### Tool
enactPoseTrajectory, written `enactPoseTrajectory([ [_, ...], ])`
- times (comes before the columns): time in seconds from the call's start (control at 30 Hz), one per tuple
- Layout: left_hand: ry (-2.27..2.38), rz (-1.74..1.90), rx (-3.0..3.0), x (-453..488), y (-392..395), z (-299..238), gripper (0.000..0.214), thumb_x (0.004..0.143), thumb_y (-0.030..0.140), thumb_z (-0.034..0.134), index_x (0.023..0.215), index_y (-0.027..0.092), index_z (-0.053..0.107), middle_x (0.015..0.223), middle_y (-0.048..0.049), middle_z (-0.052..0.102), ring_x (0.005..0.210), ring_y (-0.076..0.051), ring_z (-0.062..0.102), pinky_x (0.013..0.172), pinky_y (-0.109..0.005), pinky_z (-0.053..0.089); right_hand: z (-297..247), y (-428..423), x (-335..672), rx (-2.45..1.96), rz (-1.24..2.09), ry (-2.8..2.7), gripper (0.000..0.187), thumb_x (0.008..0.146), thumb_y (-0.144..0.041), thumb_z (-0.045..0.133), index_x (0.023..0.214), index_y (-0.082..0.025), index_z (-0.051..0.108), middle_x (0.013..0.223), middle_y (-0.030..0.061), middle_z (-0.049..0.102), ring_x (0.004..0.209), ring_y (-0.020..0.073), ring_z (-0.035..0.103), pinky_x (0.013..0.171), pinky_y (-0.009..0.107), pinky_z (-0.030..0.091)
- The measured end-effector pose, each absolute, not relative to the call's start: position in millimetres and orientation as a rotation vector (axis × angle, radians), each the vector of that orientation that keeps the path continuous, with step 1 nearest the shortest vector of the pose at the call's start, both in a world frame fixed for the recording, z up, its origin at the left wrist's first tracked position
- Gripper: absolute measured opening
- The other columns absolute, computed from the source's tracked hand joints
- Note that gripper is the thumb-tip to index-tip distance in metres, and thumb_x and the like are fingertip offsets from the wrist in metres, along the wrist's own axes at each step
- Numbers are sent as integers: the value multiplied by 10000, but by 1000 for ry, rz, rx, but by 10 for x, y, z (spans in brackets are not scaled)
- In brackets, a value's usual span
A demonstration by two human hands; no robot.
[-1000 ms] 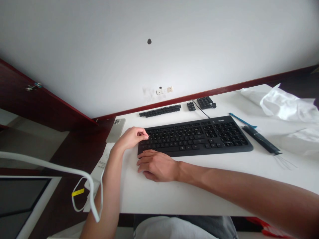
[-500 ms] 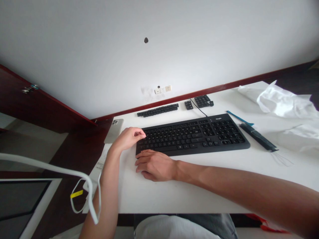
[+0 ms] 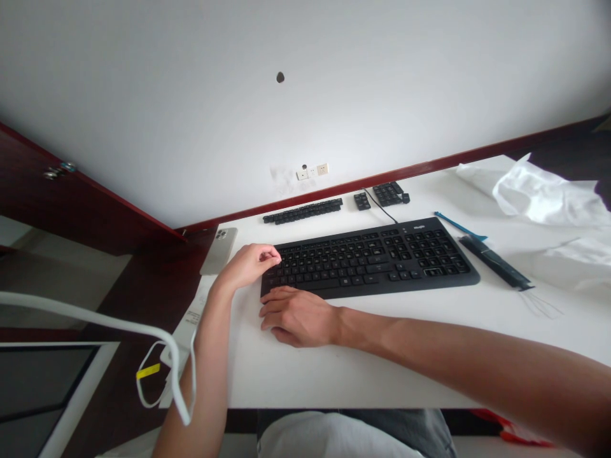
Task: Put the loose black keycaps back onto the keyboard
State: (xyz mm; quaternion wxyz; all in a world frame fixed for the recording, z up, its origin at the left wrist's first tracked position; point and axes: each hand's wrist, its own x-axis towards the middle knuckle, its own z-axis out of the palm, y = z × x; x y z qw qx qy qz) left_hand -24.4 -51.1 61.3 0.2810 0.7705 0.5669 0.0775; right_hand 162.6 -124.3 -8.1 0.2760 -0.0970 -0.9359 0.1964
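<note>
A black keyboard point(image 3: 372, 257) lies on the white table point(image 3: 382, 362). My left hand point(image 3: 245, 266) hovers at the keyboard's left end, thumb and fingertips pinched together over the top-left keys. Whatever sits in the pinch is too small to make out. My right hand point(image 3: 298, 316) rests flat on the table against the keyboard's front left edge, fingers stretched out to the left and holding nothing. My right forearm crosses the table from the lower right.
Behind the keyboard lie a row of loose black keycaps point(image 3: 303, 211) and two smaller key clusters point(image 3: 387, 193). A phone point(image 3: 219, 250) lies at the table's left edge. A blue tool point(image 3: 458, 226), a black strip point(image 3: 494, 262) and white wrapping point(image 3: 544, 197) are at the right. A white cable point(image 3: 95, 324) hangs at the lower left.
The view shifted slightly a second ago. Both hands stay almost where they were, with the left pinch still at the keyboard's top-left corner.
</note>
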Motion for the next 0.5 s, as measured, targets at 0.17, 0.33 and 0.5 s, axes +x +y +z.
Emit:
enactPoseTrajectory([
  [0.17, 1512, 200, 2063, -239, -513, 605, 285, 887, 462, 597, 898, 219, 745, 795, -18, 734, 716, -180, 639, 684, -283, 468, -66, -1243, 1631, -262, 538, -2524, 194, 967, -185, 577, 1077, -159, 735, 1229, 77, 734, 1307, 210, 556, 1185, 364, 366],
  [0.33, 1512, 189, 2057, -249, -521, 608, 289, 883, 465, 600, 901, 216, 745, 794, -21, 736, 723, -185, 645, 680, -281, 467, -59, -1239, 1638, -261, 545, -2530, 192, 969, -196, 583, 1081, -163, 737, 1234, 75, 733, 1307, 217, 559, 1187, 369, 365],
  [0.5, 1523, 183, 2058, -258, -528, 625, 277, 883, 456, 597, 899, 225, 749, 768, -13, 728, 709, -182, 637, 660, -277, 455, -69, -1236, 1634, -257, 545, -2528, 200, 968, -192, 582, 1089, -155, 736, 1229, 76, 732, 1306, 220, 559, 1187, 367, 365],
])
